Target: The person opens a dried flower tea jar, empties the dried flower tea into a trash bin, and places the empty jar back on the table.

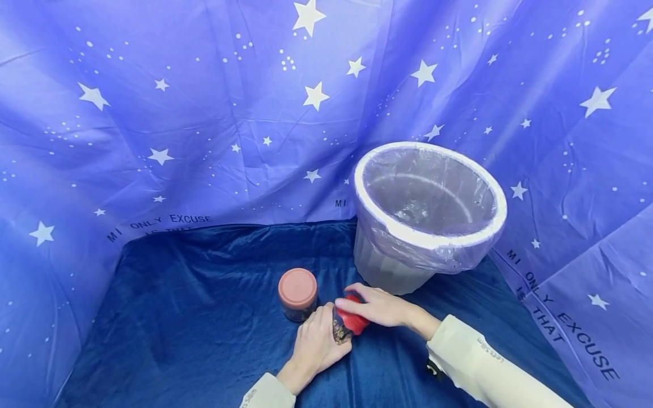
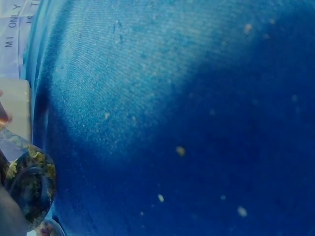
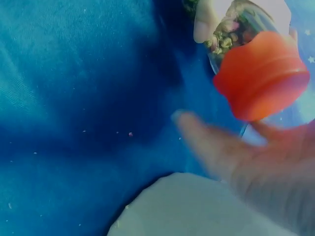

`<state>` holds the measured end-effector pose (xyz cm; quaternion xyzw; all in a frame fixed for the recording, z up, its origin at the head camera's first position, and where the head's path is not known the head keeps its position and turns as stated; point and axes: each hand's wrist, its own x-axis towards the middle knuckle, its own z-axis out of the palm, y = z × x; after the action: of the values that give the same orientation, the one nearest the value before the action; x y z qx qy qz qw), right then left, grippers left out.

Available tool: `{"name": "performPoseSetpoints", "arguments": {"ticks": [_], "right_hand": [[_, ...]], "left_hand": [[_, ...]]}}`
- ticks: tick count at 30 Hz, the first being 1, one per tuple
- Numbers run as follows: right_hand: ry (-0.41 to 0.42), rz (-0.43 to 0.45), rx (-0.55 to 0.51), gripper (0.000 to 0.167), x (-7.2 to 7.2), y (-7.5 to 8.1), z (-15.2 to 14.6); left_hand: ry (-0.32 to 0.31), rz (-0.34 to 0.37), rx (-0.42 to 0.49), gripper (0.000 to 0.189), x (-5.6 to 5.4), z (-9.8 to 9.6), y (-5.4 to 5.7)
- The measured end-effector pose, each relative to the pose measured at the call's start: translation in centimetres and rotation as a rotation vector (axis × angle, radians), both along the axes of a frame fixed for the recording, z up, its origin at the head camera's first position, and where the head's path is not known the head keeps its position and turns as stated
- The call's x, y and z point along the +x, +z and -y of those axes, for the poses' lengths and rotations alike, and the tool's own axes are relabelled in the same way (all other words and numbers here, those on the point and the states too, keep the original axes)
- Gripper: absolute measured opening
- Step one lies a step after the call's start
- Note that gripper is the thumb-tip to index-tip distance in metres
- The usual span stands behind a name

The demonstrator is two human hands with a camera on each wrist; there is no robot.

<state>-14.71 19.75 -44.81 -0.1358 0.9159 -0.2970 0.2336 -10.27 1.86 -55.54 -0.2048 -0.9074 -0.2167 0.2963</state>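
Note:
A clear jar (image 3: 227, 40) of dried buds lies tilted, its red scalloped lid (image 1: 355, 315) pointing right. My left hand (image 1: 317, 339) grips the jar's body; its rounded glass end (image 2: 32, 184) shows at the left edge of the left wrist view. Around the lid is my right hand (image 1: 385, 307), fingers spread. In the right wrist view its blurred thumb (image 3: 206, 145) stands straight and apart from the lid (image 3: 263, 76), while other fingers are partly hidden behind it. A second jar with a pink lid (image 1: 298, 288) stands upright just beyond my left hand.
A large white bin (image 1: 388, 266) with a clear plastic liner stands behind my right hand. Dark blue cloth (image 1: 204, 328) covers the table, with small pale crumbs (image 2: 180, 151) scattered on it. Blue star-printed curtains (image 1: 204, 113) hang around the sides and back.

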Motion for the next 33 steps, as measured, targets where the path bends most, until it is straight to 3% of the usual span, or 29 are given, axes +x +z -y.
{"name": "performPoseSetpoints", "arguments": {"ticks": [4, 7, 10, 20, 33], "right_hand": [[-0.18, 0.073, 0.051, 0.066, 0.3, 0.2, 0.8], [-0.248, 0.115, 0.032, 0.063, 0.4, 0.3, 1.2], [-0.263, 0.105, 0.046, 0.063, 0.5, 0.3, 1.4], [-0.159, 0.071, 0.017, 0.049, 0.5, 0.2, 1.3], [0.04, 0.114, -0.103, 0.043, -0.1, 0.5, 0.1]], "left_hand": [[-0.004, 0.023, -0.003, 0.077, 0.1, -0.1, 0.1], [-0.005, 0.04, 0.001, 0.076, 0.1, -0.1, 0.2], [-0.002, 0.04, 0.0, 0.076, 0.1, -0.1, 0.2], [0.0, 0.021, -0.017, 0.079, 0.1, 0.0, 0.2], [0.001, 0.005, -0.021, 0.078, 0.1, 0.0, -0.1]]}}
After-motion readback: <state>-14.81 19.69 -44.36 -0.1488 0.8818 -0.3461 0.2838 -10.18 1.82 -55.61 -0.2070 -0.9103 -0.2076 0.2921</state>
